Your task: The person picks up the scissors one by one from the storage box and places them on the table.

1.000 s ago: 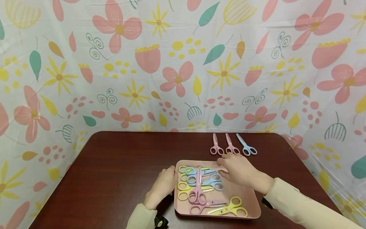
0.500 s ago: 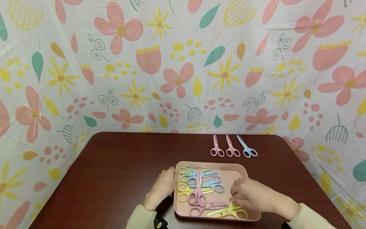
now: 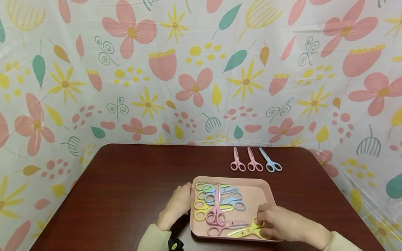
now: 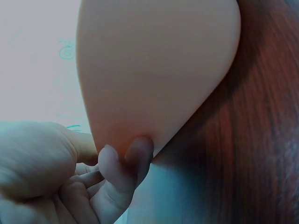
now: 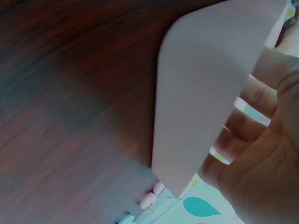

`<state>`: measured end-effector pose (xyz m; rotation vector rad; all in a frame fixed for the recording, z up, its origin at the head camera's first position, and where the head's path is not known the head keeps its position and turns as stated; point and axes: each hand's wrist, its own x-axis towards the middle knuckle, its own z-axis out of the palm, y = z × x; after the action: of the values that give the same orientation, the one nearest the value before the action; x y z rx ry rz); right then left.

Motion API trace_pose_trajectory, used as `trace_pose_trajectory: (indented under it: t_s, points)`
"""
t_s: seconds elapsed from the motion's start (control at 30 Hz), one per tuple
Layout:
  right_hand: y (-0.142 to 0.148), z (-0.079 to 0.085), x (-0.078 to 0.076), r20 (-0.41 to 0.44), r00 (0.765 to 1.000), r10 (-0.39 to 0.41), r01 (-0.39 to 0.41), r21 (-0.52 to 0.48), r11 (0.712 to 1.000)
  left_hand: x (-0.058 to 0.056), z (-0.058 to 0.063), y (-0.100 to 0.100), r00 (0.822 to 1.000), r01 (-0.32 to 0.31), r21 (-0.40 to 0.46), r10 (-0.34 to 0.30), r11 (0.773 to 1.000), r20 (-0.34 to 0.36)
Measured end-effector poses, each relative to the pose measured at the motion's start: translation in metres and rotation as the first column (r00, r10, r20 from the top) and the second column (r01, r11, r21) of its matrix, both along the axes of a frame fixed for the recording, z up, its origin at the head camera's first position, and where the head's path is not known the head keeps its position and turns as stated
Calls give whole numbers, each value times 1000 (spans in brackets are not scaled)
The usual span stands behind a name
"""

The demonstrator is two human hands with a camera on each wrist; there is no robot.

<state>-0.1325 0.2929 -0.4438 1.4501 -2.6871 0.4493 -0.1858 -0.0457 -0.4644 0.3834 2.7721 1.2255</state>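
A pink tray [image 3: 257, 198] holds several scissors in yellow, green, blue and pink. My left hand [image 3: 179, 202] grips its left wall; in the left wrist view the fingers [image 4: 117, 170] curl against that wall. Over the tray's front right corner, my right hand [image 3: 279, 221] has its fingertips on the handles of yellow scissors [image 3: 242, 232], partly covering them. Beside these lie pink scissors [image 3: 221, 228]. More pink scissors [image 3: 217, 205] lie across blue scissors [image 3: 227, 200]. In the right wrist view the tray wall hides the fingertips.
On the dark wooden table [image 3: 132, 188], behind the tray, pink scissors [image 3: 237, 160], a second pink pair [image 3: 253, 160] and blue scissors [image 3: 270, 161] lie in a row, blades pointing away. A flowered curtain [image 3: 194, 52] hangs behind and at both sides.
My right hand has come back from the tray's far edge to its front right corner, its fingers now on the yellow scissors' handles. My left hand stays on the tray's left wall.
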Motion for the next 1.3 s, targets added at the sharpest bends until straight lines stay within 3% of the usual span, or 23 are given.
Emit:
trace_pose_trajectory:
  t_s: [0.13, 0.3, 0.47, 0.6, 0.7, 0.93, 1.13, 1.3]
  points:
    - [-2, -4, 0, -58, 998, -29, 27, -30, 999, -1, 1, 0, 1000, 3, 1, -3, 1000, -2]
    - [-4, -7, -1, -41, 996, -76, 74, -38, 997, -1, 3, -1, 1000, -3, 8, 3, 1000, 15]
    - [-3, -9, -3, -60, 997, -43, 40, -42, 998, 1, 4, -1, 1000, 0, 9, -1, 1000, 30]
    - [-2, -8, -5, -19, 1000, -10, 9, -25, 1000, 0, 3, 0, 1000, -4, 9, 4, 1000, 18]
    - [-1, -8, -5, 8, 1000, -18, 17, 4, 1000, 0, 2, 1, 1000, -7, 4, 7, 1000, 20]
    - [-4, -8, -3, -42, 998, -42, 44, 46, 998, -1, -1, 0, 1000, -5, 3, 5, 1000, 21]
    - [-3, -3, -6, 3, 998, -59, 59, 60, 996, -1, 0, -1, 1000, 1, 15, -1, 1000, 21]
    - [-2, 3, -8, -43, 998, -43, 45, 42, 998, -1, 0, -2, 1000, -1, 5, 1, 1000, 14]
